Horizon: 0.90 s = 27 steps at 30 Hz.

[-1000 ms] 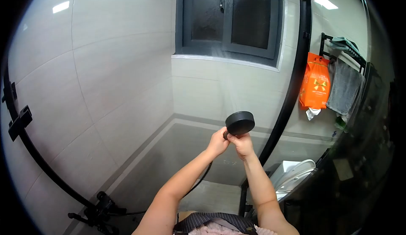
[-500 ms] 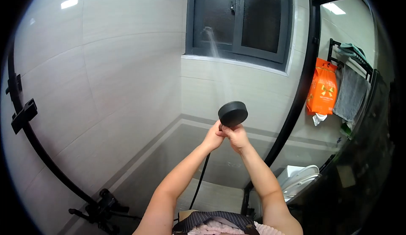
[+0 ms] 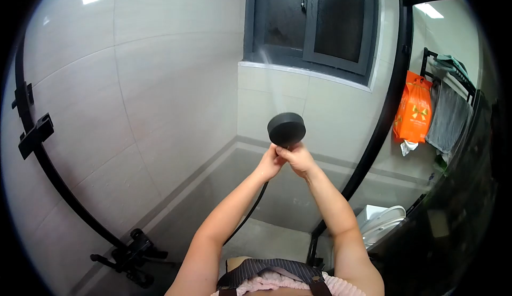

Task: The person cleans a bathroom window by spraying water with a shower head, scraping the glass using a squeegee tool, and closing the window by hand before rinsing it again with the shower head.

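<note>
Two bare hands, left [image 3: 270, 164] and right [image 3: 300, 159], together at mid-view, both closed around the handle of one round black shower head [image 3: 286, 129]; the handle is largely hidden by the fingers.

One black hose, [image 3: 249, 213] running from the hands toward 7 o'clock, then behind the left forearm.

One water jet, [image 3: 274, 80] leaving the shower head between 11 and 12 o'clock, reaching the lower left of a dark-framed sliding window [image 3: 342, 21] at 1 o'clock.

Stage, as judged: spraying under way, not finished. Water running; window panes wet and streaked in part. How much of the tiled wall [image 3: 176, 83] is wetted cannot be told. Shower head off the curved black rail [image 3: 68, 196] at 8 o'clock, whose slider bracket [image 3: 36, 136] sits at 9.

Also present: black mixer valve, [image 3: 136, 254] between 7 and 8; orange tissue packet [image 3: 413, 112] and grey towel, [image 3: 447, 120] near 3; white toilet, [image 3: 380, 225] at 4, partly hidden.
</note>
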Each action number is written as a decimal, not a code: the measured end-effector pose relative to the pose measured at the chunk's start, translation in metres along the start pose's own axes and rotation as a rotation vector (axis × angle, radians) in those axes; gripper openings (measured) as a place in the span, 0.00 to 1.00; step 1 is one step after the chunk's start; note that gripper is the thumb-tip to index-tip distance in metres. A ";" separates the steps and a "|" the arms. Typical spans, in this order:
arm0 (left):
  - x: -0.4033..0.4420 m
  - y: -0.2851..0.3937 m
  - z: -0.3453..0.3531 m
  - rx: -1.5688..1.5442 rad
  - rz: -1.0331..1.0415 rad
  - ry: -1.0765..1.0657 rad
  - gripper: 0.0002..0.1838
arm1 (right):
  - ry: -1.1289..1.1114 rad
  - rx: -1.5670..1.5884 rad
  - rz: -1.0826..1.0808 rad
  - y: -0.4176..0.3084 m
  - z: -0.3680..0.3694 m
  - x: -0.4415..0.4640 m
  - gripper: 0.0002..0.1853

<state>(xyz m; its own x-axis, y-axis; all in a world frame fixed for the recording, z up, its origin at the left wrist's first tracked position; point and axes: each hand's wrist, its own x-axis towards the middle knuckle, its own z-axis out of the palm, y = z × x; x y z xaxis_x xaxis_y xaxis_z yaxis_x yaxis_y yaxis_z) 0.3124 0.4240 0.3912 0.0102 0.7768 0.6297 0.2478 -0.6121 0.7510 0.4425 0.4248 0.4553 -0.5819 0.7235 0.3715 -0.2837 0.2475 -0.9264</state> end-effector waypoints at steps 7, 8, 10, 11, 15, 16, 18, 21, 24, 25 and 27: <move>-0.040 0.011 -0.051 0.309 -0.077 -0.043 0.45 | 0.287 -0.120 -0.259 -0.059 -0.032 0.032 0.17; -0.056 0.009 -0.067 0.359 -0.086 -0.055 0.43 | 0.346 -0.152 -0.296 -0.074 -0.044 0.039 0.19; -0.092 0.006 -0.098 0.401 -0.151 -0.038 0.41 | 0.504 -0.186 -0.359 -0.104 -0.073 0.057 0.20; -0.110 0.006 -0.114 0.396 -0.207 -0.010 0.39 | 0.604 -0.185 -0.386 -0.118 -0.087 0.069 0.18; -0.183 0.007 -0.177 0.376 -0.264 0.146 0.33 | 0.806 -0.369 -0.427 -0.171 -0.133 0.107 0.20; -0.200 0.013 -0.189 0.376 -0.312 0.204 0.31 | 0.853 -0.413 -0.434 -0.180 -0.136 0.116 0.20; -0.233 0.028 -0.211 0.376 -0.390 0.316 0.29 | 0.936 -0.491 -0.414 -0.198 -0.131 0.123 0.22; -0.297 0.048 -0.235 0.325 -0.472 0.553 0.26 | 0.981 -0.489 -0.409 -0.208 -0.126 0.139 0.22; -0.336 0.059 -0.244 0.366 -0.466 0.670 0.22 | 1.001 -0.466 -0.387 -0.206 -0.123 0.153 0.26; -0.346 0.062 -0.245 0.367 -0.471 0.671 0.22 | 1.023 -0.459 -0.399 -0.204 -0.123 0.158 0.27; -0.365 0.067 -0.247 0.418 -0.524 0.735 0.21 | 0.994 -0.451 -0.370 -0.202 -0.120 0.161 0.29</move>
<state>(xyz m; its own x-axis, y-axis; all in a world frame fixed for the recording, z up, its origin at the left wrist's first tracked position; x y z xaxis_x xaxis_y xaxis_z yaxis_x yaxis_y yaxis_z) 0.0857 0.0627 0.2603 -0.7656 0.5628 0.3116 0.3726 -0.0069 0.9280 0.4972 0.5686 0.6953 0.3943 0.6976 0.5983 0.1030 0.6134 -0.7831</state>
